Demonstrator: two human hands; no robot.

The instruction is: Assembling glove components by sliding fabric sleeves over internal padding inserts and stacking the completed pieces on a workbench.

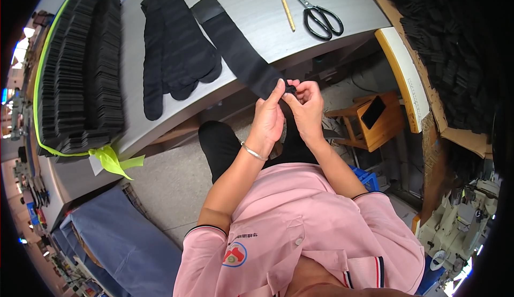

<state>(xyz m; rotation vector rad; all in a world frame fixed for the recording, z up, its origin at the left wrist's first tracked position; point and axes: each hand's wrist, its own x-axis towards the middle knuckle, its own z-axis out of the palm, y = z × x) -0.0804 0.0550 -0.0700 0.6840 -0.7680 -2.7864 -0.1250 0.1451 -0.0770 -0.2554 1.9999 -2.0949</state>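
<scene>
A long black sock (235, 43) lies across the grey table's near edge, its cuff on the tabletop and its toe end in my hands. My left hand (267, 117) pinches the toe end between thumb and fingers. Close against it, my right hand (308, 109) is also closed on the bunched fabric; the fingertips partly hide the spot they hold. To the left, several more black socks (174, 45) lie fanned and overlapping on the table. Black-handled scissors (326, 23) and a thin pointed tool with a yellow handle (287, 12) rest farther right.
A tall bundle of folded black pieces (80, 77), tied with a neon-yellow strip (110, 158), stands at the left. An open carton (383, 0) full of black pieces is at the right. Below the table, a wooden stool (391, 126) carries a dark phone (373, 112).
</scene>
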